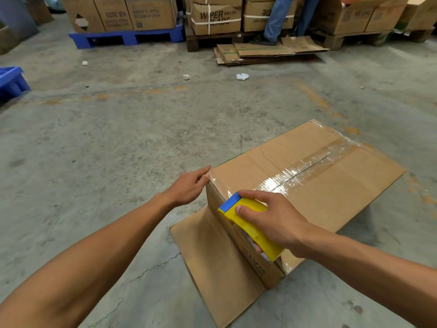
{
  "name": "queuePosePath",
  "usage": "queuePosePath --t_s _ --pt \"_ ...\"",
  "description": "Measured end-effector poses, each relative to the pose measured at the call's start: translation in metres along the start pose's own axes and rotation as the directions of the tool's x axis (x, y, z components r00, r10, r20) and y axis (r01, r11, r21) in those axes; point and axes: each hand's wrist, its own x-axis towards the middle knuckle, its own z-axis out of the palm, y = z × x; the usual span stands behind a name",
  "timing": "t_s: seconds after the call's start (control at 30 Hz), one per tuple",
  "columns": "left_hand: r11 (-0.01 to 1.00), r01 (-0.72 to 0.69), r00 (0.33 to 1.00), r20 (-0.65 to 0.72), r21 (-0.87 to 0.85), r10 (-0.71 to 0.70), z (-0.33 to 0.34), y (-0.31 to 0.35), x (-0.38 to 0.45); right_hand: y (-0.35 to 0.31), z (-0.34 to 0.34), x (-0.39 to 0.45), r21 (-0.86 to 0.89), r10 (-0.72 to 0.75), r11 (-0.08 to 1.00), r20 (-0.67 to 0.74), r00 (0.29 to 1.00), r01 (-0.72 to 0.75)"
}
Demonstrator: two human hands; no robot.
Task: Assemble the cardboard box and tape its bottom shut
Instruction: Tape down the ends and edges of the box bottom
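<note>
box: cardboard box sits on the concrete floor right of centre, taped face turned up, one loose flap splayed flat on the floor at the near end
tape: clear tape runs along the centre seam of the upper face, wrinkled and shiny – more clear tape wraps the near-left edge and the far corner
tape dispenser: yellow body with blue front, pressed against the box's near-left edge, blue end pointing up along that edge
right hand: right hand grips the dispenser – fingers curled over the top, thumb laid on the yellow side, clamped on it
left hand: left hand at the box's near-left top corner, fingers straight and close together, fingertips touching the taped corner; grips nothing
floor: grey, cracked, faded orange marks, a few white paper scraps
background: stacked cartons on a blue pallet, more strapped cartons on wooden pallets, flattened cardboard sheets on the floor
other person: legs in blue jeans by the far pallets, one shoe on the flat cardboard
left edge: blue plastic crate, partly cut off
</note>
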Motion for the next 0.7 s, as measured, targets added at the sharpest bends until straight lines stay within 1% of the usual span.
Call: queuePosePath --t_s 0.03,0.07,0.1,0.13,0.17,0.2,0.23,0.27,0.3,0.33,0.37,0.47,0.57,0.63,0.7 --pt "0.999 0.0 1.0 0.015 0.038 0.0 -0.001 -0.002 -0.001 0.0 0.001 0.0 -0.004 0.001 1.0 -0.002 1.0 -0.001" --pt "0.996 -0.03 0.999 -0.011 0.082 0.031 -0.003 -0.002 -0.002 0.0 0.002 0.0 -0.006 0.006 1.0 -0.004 1.0 -0.006" --pt "0.985 -0.106 0.99 -0.073 0.134 0.117 -0.004 0.0 -0.004 0.0 0.002 0.0 -0.002 0.01 1.0 -0.005 1.0 -0.01" --pt "0.952 -0.225 0.958 -0.132 0.207 0.256 -0.005 0.004 -0.008 0.001 0.001 0.001 0.005 0.014 1.0 -0.006 1.0 -0.014" --pt "0.887 -0.354 0.902 -0.143 0.298 0.408 -0.005 0.007 -0.012 0.001 0.001 0.001 0.013 0.015 1.0 -0.007 1.0 -0.015" --pt "0.799 -0.465 0.84 -0.094 0.383 0.534 -0.004 0.009 -0.014 0.001 -0.001 0.002 0.021 0.017 1.0 -0.009 1.0 -0.017" --pt "0.709 -0.552 0.79 0.004 0.44 0.613 -0.001 0.011 -0.018 0.001 -0.002 0.002 0.027 0.019 0.999 -0.011 1.0 -0.019" --pt "0.644 -0.602 0.766 0.113 0.472 0.633 0.003 0.012 -0.021 0.001 -0.003 0.003 0.032 0.019 0.999 -0.012 1.0 -0.019" --pt "0.61 -0.621 0.765 0.209 0.492 0.61 0.008 0.013 -0.024 0.0 -0.004 0.003 0.033 0.02 0.999 -0.013 1.0 -0.019" --pt "0.6 -0.619 0.774 0.268 0.507 0.573 0.012 0.012 -0.025 -0.001 -0.005 0.004 0.03 0.022 0.999 -0.014 1.0 -0.022" --pt "0.594 -0.61 0.784 0.291 0.524 0.549 0.016 0.01 -0.025 -0.003 -0.005 0.005 0.025 0.025 0.999 -0.013 1.0 -0.025" --pt "0.572 -0.574 0.803 0.268 0.586 0.532 0.02 0.002 -0.019 -0.008 -0.005 0.011 0.012 0.024 1.0 -0.017 1.0 -0.023" --pt "0.591 -0.545 0.82 0.233 0.595 0.523 0.018 0.0 -0.005 -0.015 -0.004 0.021 -0.004 -0.002 1.0 -0.029 1.0 0.002" --pt "0.615 -0.515 0.845 0.233 0.597 0.482 0.014 0.002 0.009 -0.021 -0.004 0.032 -0.009 -0.009 1.0 -0.044 0.999 0.008" --pt "0.615 -0.485 0.867 0.249 0.622 0.432 0.009 0.008 0.022 -0.027 -0.004 0.044 -0.023 -0.011 1.0 -0.059 0.998 0.009"
